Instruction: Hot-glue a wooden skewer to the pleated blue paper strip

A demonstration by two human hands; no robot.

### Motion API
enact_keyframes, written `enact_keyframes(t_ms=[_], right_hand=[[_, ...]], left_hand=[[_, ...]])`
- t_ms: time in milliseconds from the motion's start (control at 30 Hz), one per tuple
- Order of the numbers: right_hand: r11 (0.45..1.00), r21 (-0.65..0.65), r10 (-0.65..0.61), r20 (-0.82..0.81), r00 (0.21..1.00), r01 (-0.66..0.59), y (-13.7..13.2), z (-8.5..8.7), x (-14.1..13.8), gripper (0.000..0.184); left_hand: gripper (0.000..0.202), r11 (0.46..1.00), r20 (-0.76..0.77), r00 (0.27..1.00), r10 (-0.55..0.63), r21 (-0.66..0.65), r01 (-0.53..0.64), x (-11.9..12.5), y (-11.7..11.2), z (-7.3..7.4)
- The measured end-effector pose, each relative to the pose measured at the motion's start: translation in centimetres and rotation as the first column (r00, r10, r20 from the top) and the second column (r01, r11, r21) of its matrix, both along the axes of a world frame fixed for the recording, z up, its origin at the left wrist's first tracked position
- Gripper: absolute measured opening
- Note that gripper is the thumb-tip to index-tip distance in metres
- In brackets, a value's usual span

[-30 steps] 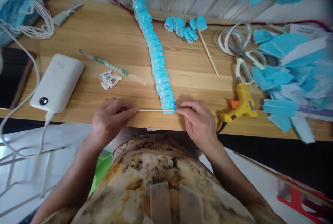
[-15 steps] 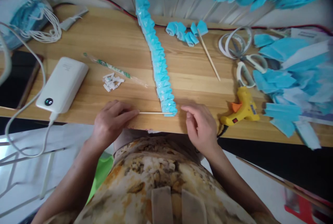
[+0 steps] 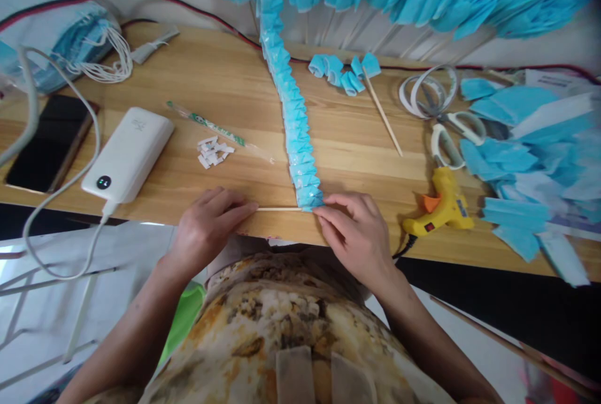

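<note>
A long strip of pleated light-blue fabric (image 3: pixel 298 134) runs down the wooden table to its near edge. At its lower end lies a thin wooden stick (image 3: pixel 279 209), level across the view, its right tip against the fabric. My left hand (image 3: pixel 206 222) pinches the left end of this stick between thumb and fingers. With its thumb and fingertips, my right hand (image 3: pixel 354 232) grips the bottom corner of the blue strip where the stick meets it. The fingers partly cover that corner.
Right of my hands lie a yellow glue gun (image 3: pixel 441 207), white-handled scissors (image 3: pixel 446 141), tape rolls (image 3: pixel 429 91) and blue fabric pieces (image 3: pixel 516 160). Leftward are a white power bank (image 3: pixel 129 153), a phone (image 3: pixel 51 141) and small white bits (image 3: pixel 213 152). Another stick (image 3: pixel 382 113) lies farther back.
My right hand has moved left and closed on the strip's lower end. My left hand keeps hold of the stick. The whole view has shifted slightly.
</note>
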State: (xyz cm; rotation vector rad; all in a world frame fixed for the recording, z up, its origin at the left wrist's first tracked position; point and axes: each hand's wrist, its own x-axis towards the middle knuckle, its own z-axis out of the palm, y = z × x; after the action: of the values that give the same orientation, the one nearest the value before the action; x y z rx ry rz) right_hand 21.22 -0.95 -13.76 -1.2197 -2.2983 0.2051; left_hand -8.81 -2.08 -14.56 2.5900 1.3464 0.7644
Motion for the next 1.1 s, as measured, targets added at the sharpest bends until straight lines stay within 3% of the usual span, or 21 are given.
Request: enact_keyframes(t_ms=[233,367,467,633,767,900,967,1033,1100], right_hand=[[0.999,-0.054,0.007,-0.01,1.0,-0.008,0.6,0.3,-0.4,0.011],[0.991,-0.117,0.048,-0.145,0.988,-0.065,1.1,1.1,0.2,0.013],[0.988,-0.153,-0.029,-0.213,0.977,-0.004,1.8,1.8,1.0,0.017],[0.994,-0.107,-0.028,-0.11,0.993,0.016,2.5,2.8,1.6,0.023],[0.998,-0.052,-0.044,-0.065,0.997,0.041,1.5,3.3,1.6,0.023],[0.982,-0.032,-0.19,-0.05,0.981,0.188,-0.7,3.8,4.1,0.021],[0.907,-0.044,-0.421,-0.057,0.905,0.419,-2.0,4.3,6.6,0.017],[0.726,-0.09,-0.686,-0.029,0.727,0.681,-3.3,4.9,9.1,0.018],[0.56,-0.132,-0.817,0.078,0.572,0.818,-4.1,5.2,10.7,0.024]], left_hand=[[0.016,0.998,-0.02,0.998,0.055,0.028,-0.054,1.1,-1.8,0.1],[0.017,0.999,-0.015,0.998,0.053,0.01,-0.053,1.2,-2.2,0.4],[0.017,0.999,0.019,0.999,0.044,0.031,-0.044,1.1,-2.1,0.3],[0.02,0.998,0.064,0.998,0.021,0.05,-0.025,0.8,-1.8,0.0],[0.017,0.998,0.055,0.998,0.012,0.054,-0.015,0.4,-1.7,-0.3],[0.018,0.998,0.018,1.0,-0.003,0.067,0.002,-0.5,-1.5,-0.9],[0.019,0.997,0.025,1.0,-0.017,0.072,0.015,-0.9,-1.3,-1.2],[0.019,0.997,0.039,0.999,-0.038,0.07,0.035,-1.1,-0.9,-1.4],[0.018,0.996,0.055,0.997,-0.061,0.071,0.057,-1.1,-0.6,-1.5]])
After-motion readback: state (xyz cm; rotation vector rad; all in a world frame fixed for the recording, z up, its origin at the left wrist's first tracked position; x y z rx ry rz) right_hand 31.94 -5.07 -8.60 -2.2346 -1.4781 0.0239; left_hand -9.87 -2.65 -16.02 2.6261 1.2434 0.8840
